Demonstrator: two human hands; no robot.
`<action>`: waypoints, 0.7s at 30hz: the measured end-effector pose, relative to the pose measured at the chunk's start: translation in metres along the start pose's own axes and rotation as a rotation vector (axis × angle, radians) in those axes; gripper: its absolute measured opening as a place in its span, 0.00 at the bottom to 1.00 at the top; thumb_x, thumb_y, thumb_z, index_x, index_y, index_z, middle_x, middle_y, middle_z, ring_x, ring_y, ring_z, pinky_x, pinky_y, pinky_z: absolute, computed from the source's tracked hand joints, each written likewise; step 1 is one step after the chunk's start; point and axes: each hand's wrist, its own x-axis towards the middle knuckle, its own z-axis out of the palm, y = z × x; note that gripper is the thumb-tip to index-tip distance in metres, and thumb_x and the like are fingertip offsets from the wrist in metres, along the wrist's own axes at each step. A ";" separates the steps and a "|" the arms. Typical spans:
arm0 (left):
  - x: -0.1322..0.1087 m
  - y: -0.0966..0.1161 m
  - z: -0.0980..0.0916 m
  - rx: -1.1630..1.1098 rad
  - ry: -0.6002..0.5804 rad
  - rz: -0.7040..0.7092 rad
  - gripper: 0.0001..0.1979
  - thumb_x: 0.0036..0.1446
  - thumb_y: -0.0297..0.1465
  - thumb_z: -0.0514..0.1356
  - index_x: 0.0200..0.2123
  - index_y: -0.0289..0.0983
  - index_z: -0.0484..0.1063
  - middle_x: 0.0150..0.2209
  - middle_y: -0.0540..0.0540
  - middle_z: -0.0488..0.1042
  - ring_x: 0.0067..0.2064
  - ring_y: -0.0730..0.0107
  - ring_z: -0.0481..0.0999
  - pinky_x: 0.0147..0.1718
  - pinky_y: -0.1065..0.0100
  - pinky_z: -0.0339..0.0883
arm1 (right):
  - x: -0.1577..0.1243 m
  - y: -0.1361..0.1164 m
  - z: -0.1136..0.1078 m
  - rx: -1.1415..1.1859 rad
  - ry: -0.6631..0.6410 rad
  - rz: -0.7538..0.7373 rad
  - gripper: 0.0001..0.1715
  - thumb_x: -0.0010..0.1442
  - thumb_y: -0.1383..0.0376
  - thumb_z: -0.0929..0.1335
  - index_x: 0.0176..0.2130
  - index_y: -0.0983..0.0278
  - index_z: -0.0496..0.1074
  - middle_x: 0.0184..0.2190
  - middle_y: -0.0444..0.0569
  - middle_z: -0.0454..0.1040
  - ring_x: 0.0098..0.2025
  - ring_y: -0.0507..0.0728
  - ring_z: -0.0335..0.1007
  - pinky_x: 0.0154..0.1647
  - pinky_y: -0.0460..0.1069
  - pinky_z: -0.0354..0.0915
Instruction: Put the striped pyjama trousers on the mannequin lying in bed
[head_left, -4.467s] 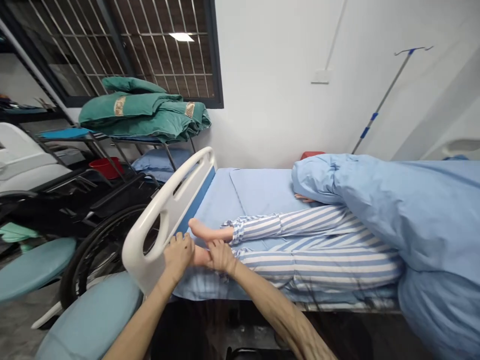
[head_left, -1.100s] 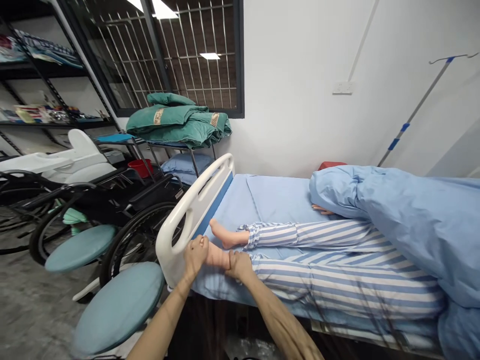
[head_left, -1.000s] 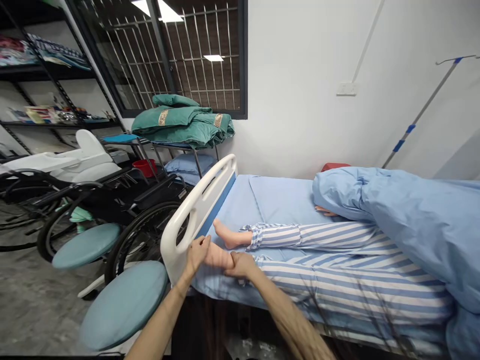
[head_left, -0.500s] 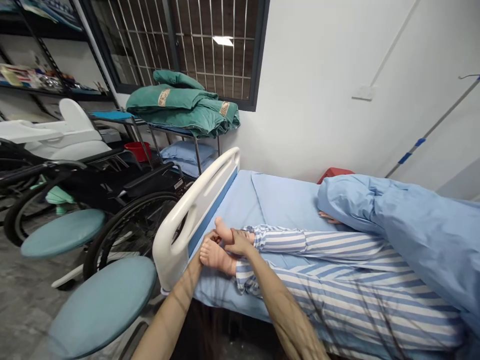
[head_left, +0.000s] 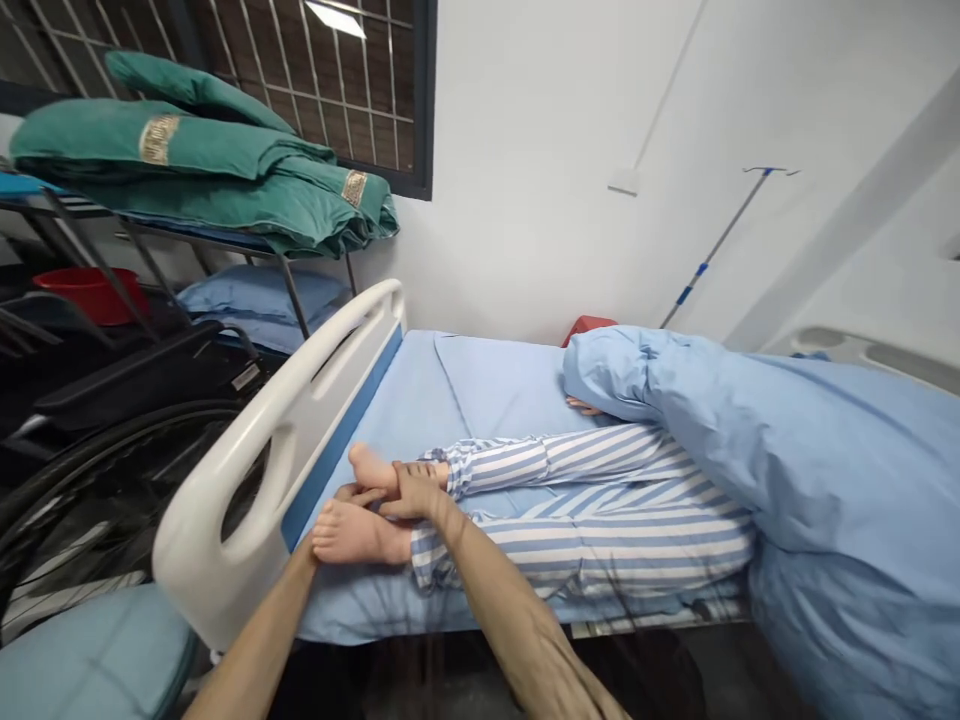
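My left grip closed round near manikin foot, right grip clenched over far manikin foot, both on blue bed sheet. Smooth skin could slip; heel could strike white footboard.

Left forearm bare, slender; right forearm bare, lean, ridged with tendons.
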 end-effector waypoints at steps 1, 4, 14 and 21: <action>-0.001 0.000 -0.001 -0.028 0.015 -0.002 0.24 0.60 0.21 0.35 0.55 0.31 0.59 0.48 0.29 0.68 0.52 0.39 0.69 0.34 0.47 0.63 | 0.000 0.000 -0.001 -0.008 -0.001 -0.007 0.56 0.50 0.48 0.73 0.67 0.71 0.52 0.64 0.66 0.61 0.66 0.69 0.56 0.66 0.63 0.51; -0.005 0.003 -0.010 -0.089 0.022 -0.008 0.25 0.59 0.20 0.34 0.56 0.29 0.56 0.50 0.27 0.66 0.54 0.40 0.67 0.36 0.46 0.63 | 0.000 -0.001 -0.003 -0.037 -0.003 -0.010 0.54 0.50 0.50 0.74 0.65 0.70 0.53 0.64 0.64 0.62 0.65 0.68 0.57 0.66 0.63 0.52; -0.013 0.025 -0.045 -0.350 0.032 -0.193 0.24 0.64 0.23 0.31 0.52 0.32 0.62 0.51 0.32 0.67 0.57 0.44 0.66 0.50 0.43 0.62 | 0.007 0.004 0.006 0.016 0.043 -0.013 0.54 0.47 0.54 0.74 0.65 0.71 0.55 0.62 0.65 0.64 0.64 0.70 0.58 0.66 0.65 0.51; -0.011 0.026 -0.046 -0.394 0.033 -0.211 0.23 0.63 0.23 0.33 0.51 0.33 0.63 0.50 0.34 0.68 0.57 0.42 0.65 0.51 0.42 0.60 | 0.003 0.003 0.010 0.063 0.150 -0.018 0.49 0.48 0.52 0.73 0.62 0.70 0.59 0.58 0.61 0.68 0.61 0.71 0.61 0.64 0.64 0.55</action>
